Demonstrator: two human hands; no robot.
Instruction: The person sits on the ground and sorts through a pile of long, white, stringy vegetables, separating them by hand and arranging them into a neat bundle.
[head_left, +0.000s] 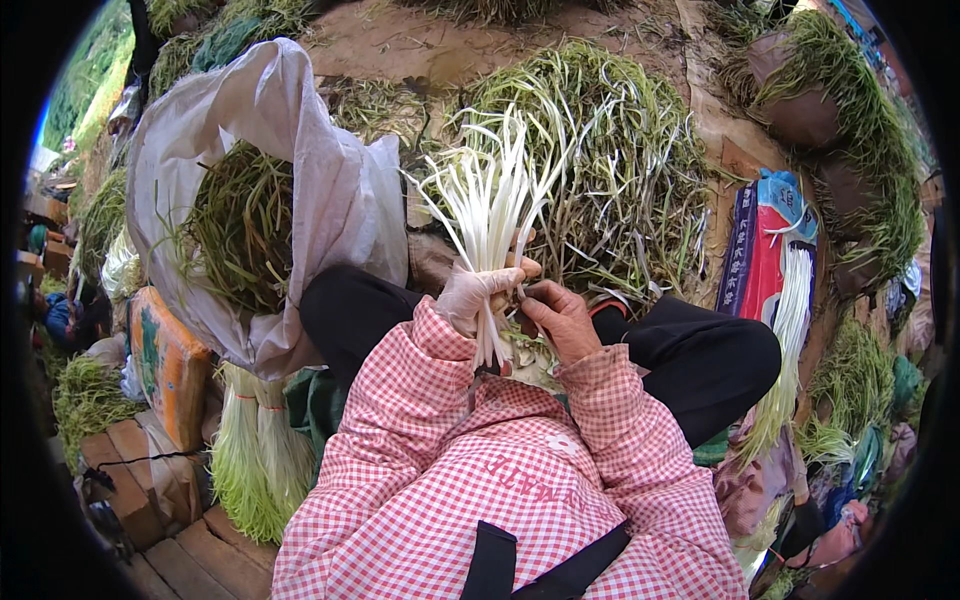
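A bunch of white leafy stalks (484, 210) fans upward from my left hand (476, 294), which wears a pale thin glove and is closed around it. My right hand (561, 319) is bare and pinches a thin stalk between thumb and fingers, just right of the bunch. Beyond my hands lies a large heap of green and whitish leafy stalks (600, 165). To the left stands an open white woven sack (330, 150) with tangled green leaves (244, 225) inside. Trimmed white stalks (793, 300) lie at the right, partly on a red and blue printed bag (766, 240).
Tied bundles of pale green-tipped stalks (259, 450) are at the lower left, near an orange block-shaped object (166, 367) and bricks (206, 559). More leafy heaps (840, 90) line the right side. Another person's arm (806, 517) shows at the lower right.
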